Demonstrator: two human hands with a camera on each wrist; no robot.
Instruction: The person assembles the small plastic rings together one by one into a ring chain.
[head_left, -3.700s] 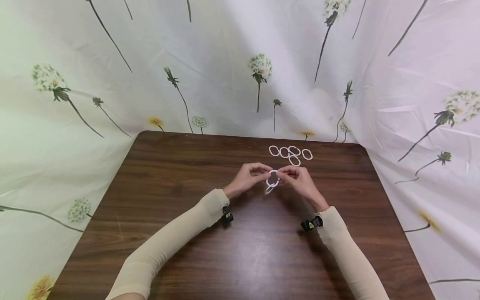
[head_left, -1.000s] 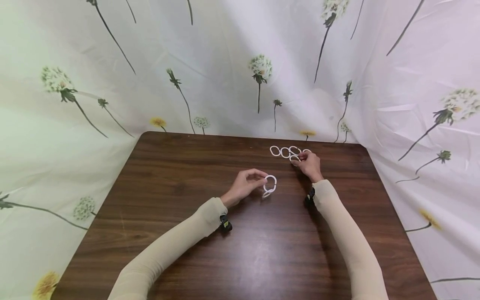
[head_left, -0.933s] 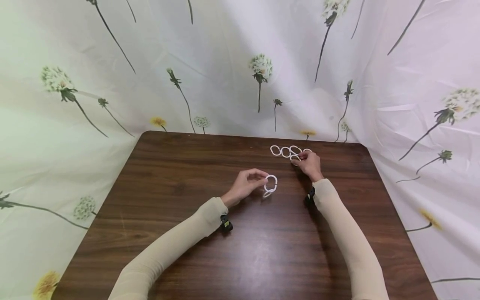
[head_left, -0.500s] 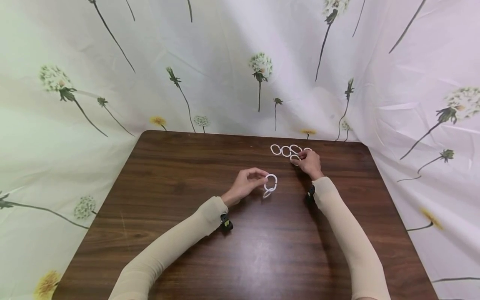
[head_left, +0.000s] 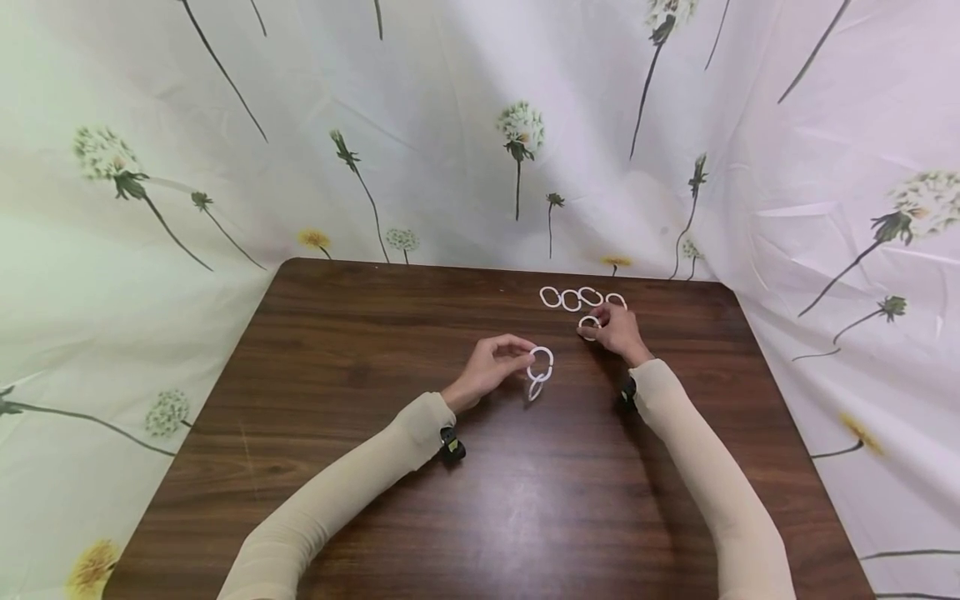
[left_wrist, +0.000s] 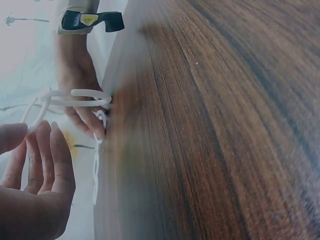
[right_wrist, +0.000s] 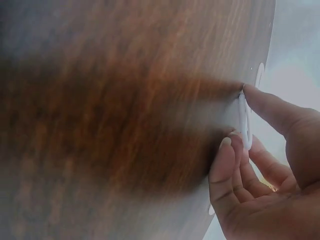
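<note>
Between thumb and fingertips, my left hand (head_left: 487, 368) pinches a white plastic ring link (head_left: 551, 364) over the middle of the table. A second white link (head_left: 539, 389) is hooked through it and dangles below. Farther back and to the right, my right hand (head_left: 621, 332) pinches another white link (head_left: 590, 317) by its side, just in front of the loose links. The right wrist view shows that link (right_wrist: 243, 115) between the thumb and the fingertips, close over the wood. In the left wrist view, the two joined links (left_wrist: 40, 112) stretch from the left fingertips.
Several loose white links (head_left: 572, 291) lie in a row near the back edge of the brown wooden table (head_left: 360, 333). Behind them hangs a white curtain (head_left: 450, 167) printed with dandelions. Each wrist wears a black strap camera (head_left: 452, 446).
The right hand left the joined links and reached to the loose ones at the back. It now draws one link slightly forward from the row. The left hand stays nearly still; its dangling link swings.
</note>
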